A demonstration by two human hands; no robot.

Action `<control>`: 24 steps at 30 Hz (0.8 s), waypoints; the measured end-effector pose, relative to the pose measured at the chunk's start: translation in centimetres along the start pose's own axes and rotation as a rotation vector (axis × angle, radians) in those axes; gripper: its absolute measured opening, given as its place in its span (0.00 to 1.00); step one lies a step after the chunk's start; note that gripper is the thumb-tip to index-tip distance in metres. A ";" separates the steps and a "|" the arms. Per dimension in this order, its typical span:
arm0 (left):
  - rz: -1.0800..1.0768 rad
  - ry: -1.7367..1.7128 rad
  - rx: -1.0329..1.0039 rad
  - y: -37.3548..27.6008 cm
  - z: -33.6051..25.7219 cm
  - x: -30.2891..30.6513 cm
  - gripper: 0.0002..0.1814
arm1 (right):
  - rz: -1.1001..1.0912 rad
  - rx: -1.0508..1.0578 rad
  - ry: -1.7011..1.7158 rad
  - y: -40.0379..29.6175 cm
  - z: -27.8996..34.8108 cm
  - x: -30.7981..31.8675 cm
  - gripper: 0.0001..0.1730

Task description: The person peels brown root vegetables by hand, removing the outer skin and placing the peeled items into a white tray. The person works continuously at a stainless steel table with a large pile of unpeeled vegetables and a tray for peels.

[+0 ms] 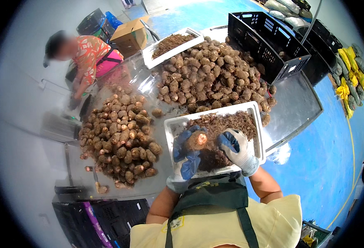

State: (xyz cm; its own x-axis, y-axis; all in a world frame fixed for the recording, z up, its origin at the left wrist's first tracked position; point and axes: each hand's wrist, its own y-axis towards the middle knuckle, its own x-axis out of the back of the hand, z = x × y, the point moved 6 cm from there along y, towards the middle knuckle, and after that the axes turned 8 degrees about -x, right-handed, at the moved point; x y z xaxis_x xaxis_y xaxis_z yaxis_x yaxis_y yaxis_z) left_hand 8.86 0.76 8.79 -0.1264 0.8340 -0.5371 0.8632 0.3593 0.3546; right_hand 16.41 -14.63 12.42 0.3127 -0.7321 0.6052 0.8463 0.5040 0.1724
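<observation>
My left hand (185, 153), in a white glove with a blue-coated palm, grips a hairy brown taro corm (197, 141). The corm's cut pinkish-white end faces up. Just right of it, my right hand (237, 150) wears a matching glove with its fingers curled; whether anything small sits between them is hidden. Both hands are over a white foam tray (213, 116) that holds brown fibrous shreds (236, 122). Left of the tray lies a pile of taro corms (123, 133), many with pale cut ends. A larger heap of darker, shaggier corms (210, 71) spreads beyond the tray.
The metal table (296, 105) carries a second foam tray (169, 46) of shreds and a black plastic crate (262, 46). A knife (96, 178) lies near the left pile. A co-worker (89, 59) bends at the far left. Black crates (117, 217) stand below the near edge.
</observation>
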 end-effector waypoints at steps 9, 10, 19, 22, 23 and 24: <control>0.082 -0.033 0.000 -0.4 -0.2 -1.0 0.27 | 0.068 0.148 0.019 1.2 2.5 -0.3 0.18; 0.051 -0.032 0.042 -0.6 0.1 -0.6 0.27 | 0.077 0.162 0.032 1.2 2.6 -0.4 0.17; -0.116 -0.303 0.282 -1.5 2.1 0.7 0.32 | -0.027 -0.076 0.011 0.6 -1.0 0.6 0.18; -0.059 -0.310 0.211 -1.1 1.7 -0.2 0.30 | 0.003 0.044 -0.079 0.5 1.6 1.2 0.19; -0.038 -0.222 0.218 -1.0 1.7 -0.3 0.30 | 0.024 0.099 -0.120 0.6 2.6 1.3 0.20; -0.018 -0.135 0.225 -0.9 1.6 -0.3 0.29 | 0.164 0.066 -0.221 1.0 1.9 0.5 0.24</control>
State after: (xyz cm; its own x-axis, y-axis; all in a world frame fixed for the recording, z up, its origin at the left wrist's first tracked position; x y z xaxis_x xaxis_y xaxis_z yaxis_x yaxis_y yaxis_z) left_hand 8.87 -0.46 7.37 -0.0890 0.7593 -0.6446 0.9503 0.2587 0.1735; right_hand 16.57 -13.65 14.42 0.3349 -0.5243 0.7829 0.7603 0.6411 0.1041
